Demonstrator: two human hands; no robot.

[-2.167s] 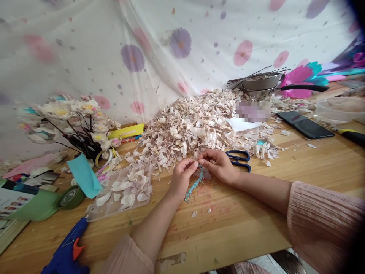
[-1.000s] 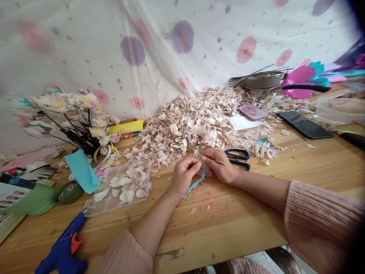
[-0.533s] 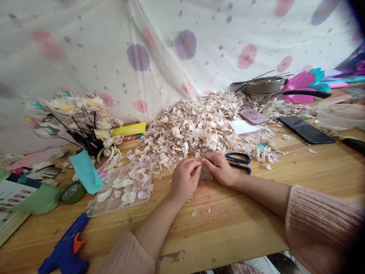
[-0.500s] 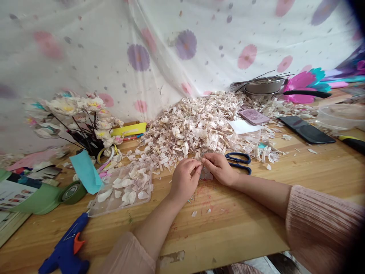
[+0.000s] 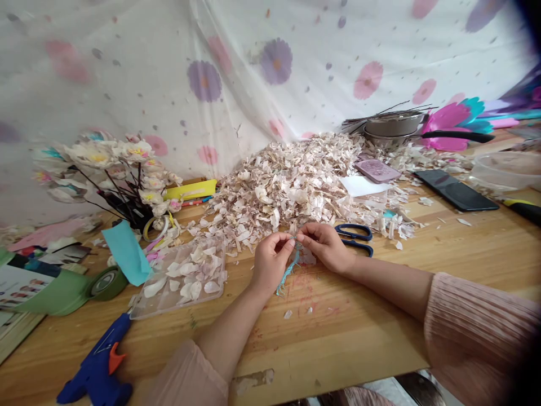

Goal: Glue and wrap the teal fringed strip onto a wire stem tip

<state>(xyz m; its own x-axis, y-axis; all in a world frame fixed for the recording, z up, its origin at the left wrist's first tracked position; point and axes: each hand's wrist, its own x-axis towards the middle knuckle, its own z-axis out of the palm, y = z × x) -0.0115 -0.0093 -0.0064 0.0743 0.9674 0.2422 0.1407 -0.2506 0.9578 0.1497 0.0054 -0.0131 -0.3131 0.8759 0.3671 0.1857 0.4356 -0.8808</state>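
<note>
My left hand (image 5: 273, 260) and my right hand (image 5: 325, 247) meet in front of the petal pile, their fingertips pinched close together. From between them hangs a turquoise fringed paper strip (image 5: 289, 273), its lower end reaching down toward the tabletop. Both hands grip its upper end, though the fingers hide most of what lies there. Just behind my right wrist lie dark blue scissors (image 5: 355, 232). To the left of my left hand, a clear plastic tray (image 5: 146, 307) bears loose whitish petals (image 5: 192, 276).
A large heap of pale dried petals (image 5: 291, 180) backs the work spot. Leftward are a blue glue gun (image 5: 99, 361), green tape (image 5: 107, 283), turquoise paper (image 5: 127, 251) and a bunch of handmade flowers (image 5: 99, 158). A black phone (image 5: 456, 190) and a pan (image 5: 393, 125) lie right.
The turquoise fringed strip now shows hanging below my left fingers; it was hidden before. My fingertips have shifted slightly, and both hands stay pinched together in the same place.
</note>
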